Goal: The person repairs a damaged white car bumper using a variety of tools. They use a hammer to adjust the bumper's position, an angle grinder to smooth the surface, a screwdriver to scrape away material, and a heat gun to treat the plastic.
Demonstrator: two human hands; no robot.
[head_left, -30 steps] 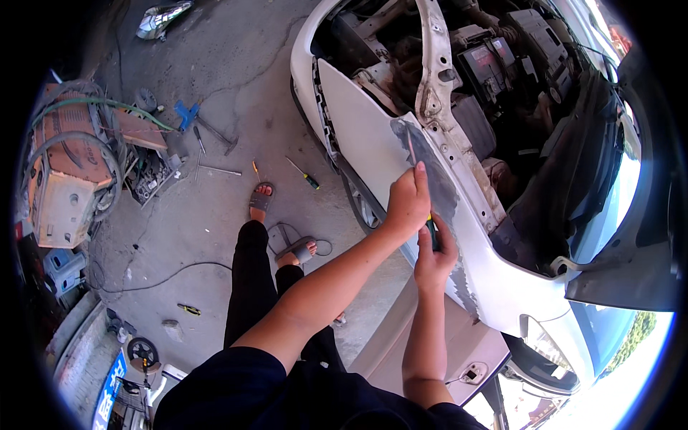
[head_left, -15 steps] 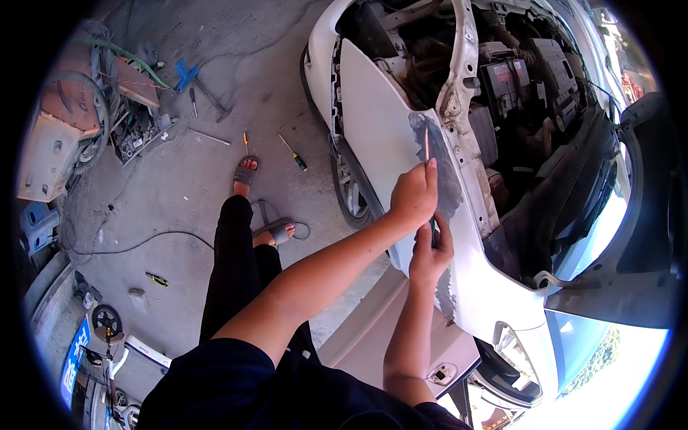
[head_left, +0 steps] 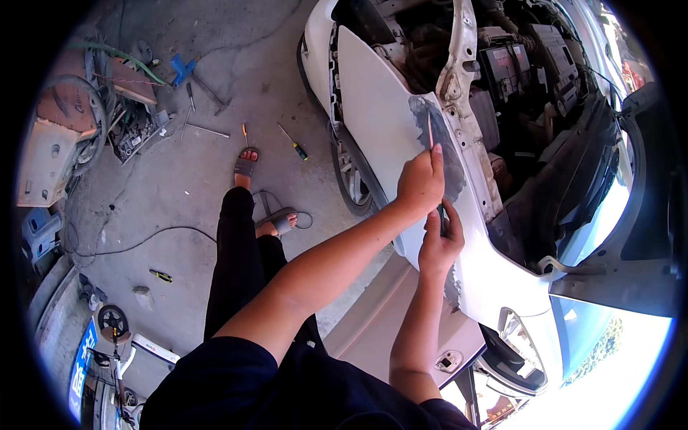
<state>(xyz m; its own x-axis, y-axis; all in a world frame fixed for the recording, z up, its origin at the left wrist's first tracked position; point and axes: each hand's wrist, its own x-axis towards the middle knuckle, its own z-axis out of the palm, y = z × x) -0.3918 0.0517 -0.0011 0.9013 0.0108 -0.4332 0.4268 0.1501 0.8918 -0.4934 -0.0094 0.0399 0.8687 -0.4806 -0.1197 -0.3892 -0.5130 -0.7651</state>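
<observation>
My left hand (head_left: 421, 180) grips the slender tool (head_left: 431, 127), its thumb along the thin shaft, which lies over a grey patch (head_left: 448, 168) on the white car's fender (head_left: 369, 93). Lower down, my right hand (head_left: 441, 240) is closed round the tool's dark handle, which is mostly hidden by fingers. The tool lies lengthwise along the patch, close to the panel; whether its tip touches cannot be made out. Beside the fender is the open engine bay (head_left: 512, 86), with a metal rail along it.
An open door panel (head_left: 387, 315) is below my arms; the dark hood (head_left: 623, 279) stands at right. Screwdrivers (head_left: 292, 140), a T-shaped tool (head_left: 208, 89), pliers (head_left: 161, 274) and a cable (head_left: 172, 233) lie on the concrete floor (head_left: 143, 201). Worn machinery (head_left: 68, 143) stands at left.
The view has shifted, moving the car and floor items within the picture. My hands keep nearly the same hold and place along the grey patch.
</observation>
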